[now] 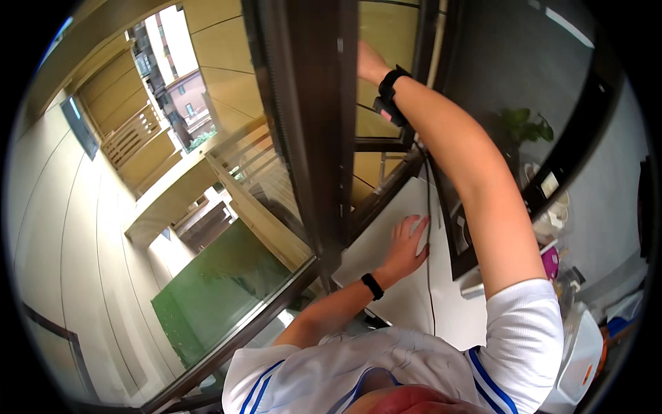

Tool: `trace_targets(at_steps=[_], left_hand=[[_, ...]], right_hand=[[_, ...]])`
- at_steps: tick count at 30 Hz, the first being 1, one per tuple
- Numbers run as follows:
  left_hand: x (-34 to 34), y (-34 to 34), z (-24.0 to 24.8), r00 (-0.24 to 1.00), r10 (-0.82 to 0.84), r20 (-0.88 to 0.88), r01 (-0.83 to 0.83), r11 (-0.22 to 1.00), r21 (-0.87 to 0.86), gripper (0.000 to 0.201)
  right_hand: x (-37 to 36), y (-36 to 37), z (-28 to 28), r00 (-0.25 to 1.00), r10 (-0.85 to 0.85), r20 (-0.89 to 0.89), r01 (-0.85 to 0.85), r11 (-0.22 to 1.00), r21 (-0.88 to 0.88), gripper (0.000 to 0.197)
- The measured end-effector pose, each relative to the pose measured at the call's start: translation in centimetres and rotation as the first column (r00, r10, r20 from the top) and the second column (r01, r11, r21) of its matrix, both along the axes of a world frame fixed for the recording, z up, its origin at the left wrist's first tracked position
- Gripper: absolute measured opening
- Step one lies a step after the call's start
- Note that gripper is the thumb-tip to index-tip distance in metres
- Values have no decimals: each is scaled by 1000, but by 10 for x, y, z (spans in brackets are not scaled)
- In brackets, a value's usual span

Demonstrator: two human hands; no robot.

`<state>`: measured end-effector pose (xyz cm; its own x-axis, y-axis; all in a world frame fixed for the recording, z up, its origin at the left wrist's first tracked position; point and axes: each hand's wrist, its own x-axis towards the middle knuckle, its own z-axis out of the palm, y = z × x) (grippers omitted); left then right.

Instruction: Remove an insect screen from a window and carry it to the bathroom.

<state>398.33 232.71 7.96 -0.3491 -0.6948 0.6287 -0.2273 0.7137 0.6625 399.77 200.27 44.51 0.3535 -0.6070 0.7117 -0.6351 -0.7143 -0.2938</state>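
Observation:
My left hand [405, 250] lies on a white ledge [393, 297] with its fingers spread and nothing in them. Close to its fingertips a thin black cable [431, 290] runs along the ledge. My right arm stretches far up and forward, and the back of my right hand [372, 67] shows at the edge of a thick dark window frame [321, 131]. That frame hides its fingers, so what they touch or hold cannot be seen. Each wrist wears a black band.
Left of the frame a large glass pane [227, 228] shows a balcony-like outside with a green panel [217, 297]. On the right are a dark glass panel [476, 62], a leafy plant [527, 125], a purple item [550, 262] and a clear plastic container [579, 352].

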Motion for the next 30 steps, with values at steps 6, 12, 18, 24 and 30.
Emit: trace_targets(at_steps=[6, 12, 18, 24, 30], left_hand=[[51, -42, -70, 675, 438, 593, -392, 895, -215, 89], [62, -47, -22, 698, 147, 701, -297, 950, 97, 103], [59, -76, -43, 585, 159, 795, -363, 928, 81, 107], [60, -83, -61, 624, 294, 724, -321, 941, -106, 111], [63, -62, -31, 560, 235, 794, -280, 956, -85, 111]], right_hand=[[66, -26, 13, 918, -96, -385, 60, 993, -105, 31], [101, -53, 19, 816, -210, -538, 173, 978, -120, 31], [111, -53, 20, 762, -280, -584, 251, 959, -133, 30], [108, -51, 28, 728, -319, -606, 311, 942, -122, 30], [98, -39, 31, 733, -322, -599, 319, 941, -115, 29]])
